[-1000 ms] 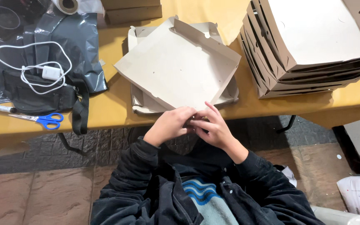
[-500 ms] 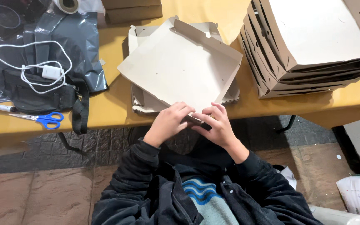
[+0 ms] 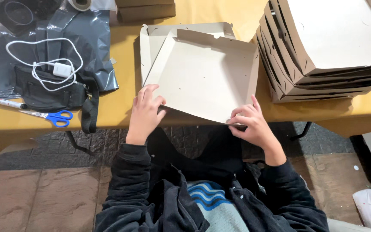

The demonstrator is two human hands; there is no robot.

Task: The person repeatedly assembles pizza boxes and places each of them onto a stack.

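Observation:
A flat grey cardboard box (image 3: 202,77) with raised side flaps lies tilted at the front edge of the yellow table (image 3: 121,103), on top of another unfolded box blank (image 3: 151,38). My left hand (image 3: 144,112) grips its near-left corner, thumb on top. My right hand (image 3: 250,122) pinches the near-right corner at the table edge. Both hands sit apart, one at each end of the box's front edge.
A tall stack of folded cardboard boxes (image 3: 331,47) stands to the right. On the left lie blue-handled scissors (image 3: 52,117), a marker pen (image 3: 7,103), a black pouch with strap (image 3: 50,92), a white charger cable (image 3: 44,64), grey plastic bags and a tape roll (image 3: 80,4).
My hands were together at the middle of the box's near edge; they have spread to its two front corners. The box has turned and now lies squarer to the table edge.

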